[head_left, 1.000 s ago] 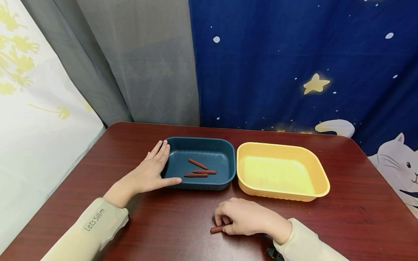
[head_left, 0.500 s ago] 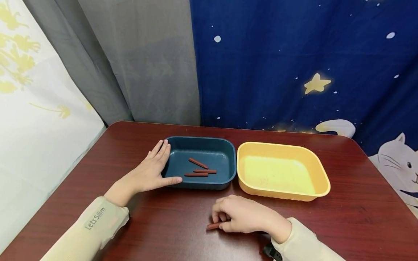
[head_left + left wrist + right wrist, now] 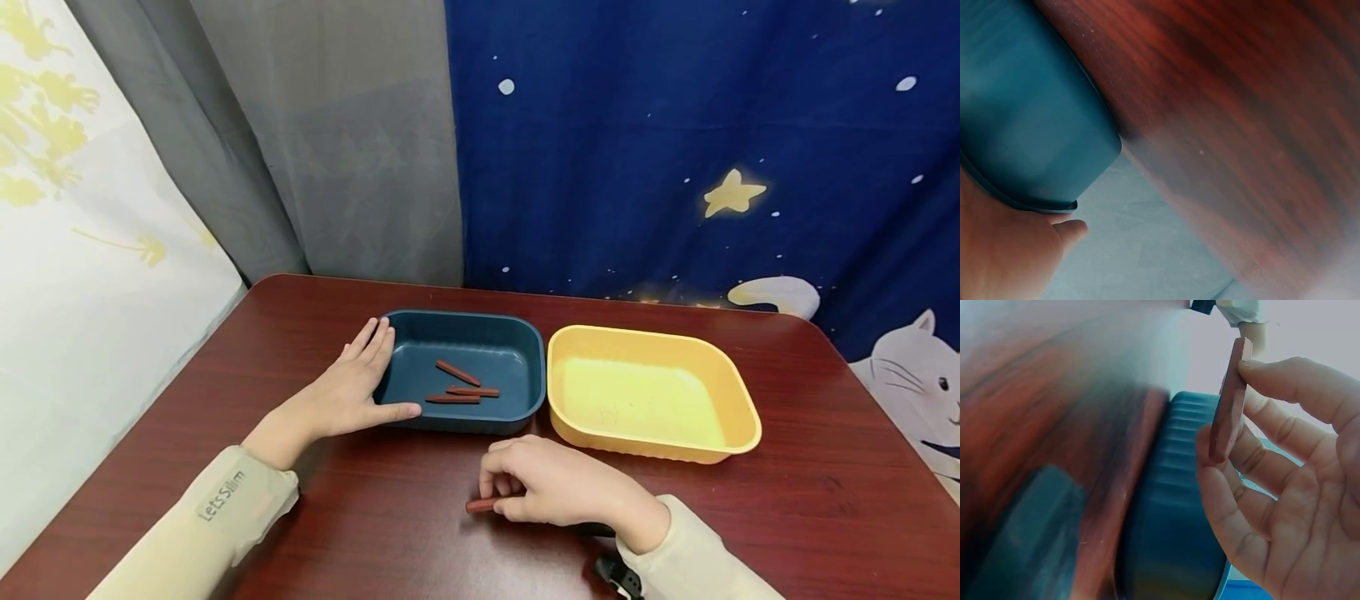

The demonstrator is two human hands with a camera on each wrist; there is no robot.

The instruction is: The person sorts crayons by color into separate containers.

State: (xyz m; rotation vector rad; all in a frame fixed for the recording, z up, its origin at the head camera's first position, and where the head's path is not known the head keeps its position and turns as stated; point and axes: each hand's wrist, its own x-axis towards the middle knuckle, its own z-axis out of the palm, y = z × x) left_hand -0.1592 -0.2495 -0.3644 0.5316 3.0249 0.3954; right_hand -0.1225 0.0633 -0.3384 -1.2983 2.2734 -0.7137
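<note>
My right hand [image 3: 558,483] pinches a reddish-brown crayon [image 3: 480,505] between thumb and fingers, just above the table in front of the blue tub. In the right wrist view the crayon [image 3: 1230,403] shows flat facets, with the thumb on one side and fingertips on the other. My left hand [image 3: 341,400] lies spread along the left end of the dark blue tub [image 3: 465,424], its thumb over the front rim. Inside that tub are three similar crayons [image 3: 453,399], two nearly parallel and one slanted. The left wrist view catches the tub's outer wall [image 3: 1029,112] and part of the hand.
A yellow tub [image 3: 637,442] stands close to the right end of the blue one. Both rest on a dark red wood-grain table [image 3: 375,517]. Grey and blue star-print curtains [image 3: 600,150] hang behind the far edge.
My right hand has moved slightly forward and left, carrying the crayon toward the blue tub. The left hand stays at the tub's end. The head view has shifted a little.
</note>
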